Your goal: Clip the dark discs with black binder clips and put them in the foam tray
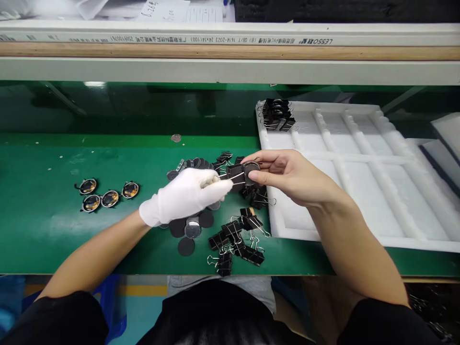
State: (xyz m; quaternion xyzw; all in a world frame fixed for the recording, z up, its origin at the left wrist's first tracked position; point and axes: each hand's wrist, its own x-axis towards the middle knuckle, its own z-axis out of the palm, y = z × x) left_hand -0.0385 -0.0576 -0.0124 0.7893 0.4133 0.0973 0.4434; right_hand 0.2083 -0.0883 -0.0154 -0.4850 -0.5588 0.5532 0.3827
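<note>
Clearance around the hands
Left of the left hand (192, 194), a bare strip of green worktop (153, 165) is offering a path as far as the sunglasses (109, 198). Farther out beyond both hands, more open worktop is running back under the shelf edge (230, 72), which is spanning the full width. Discs (186, 247) are crowding the underside of the left hand; binder clips (237, 239) are blocking the near side; the white tray (395, 242) is obstructing low travel rightward of the right hand (298, 175).

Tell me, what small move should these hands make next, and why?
Probably the gloved left hand should ease its hold on the binder clip so it can clamp: that hand pinches the wire handles, while the right hand holds a round piece at the clip's other end.
</note>
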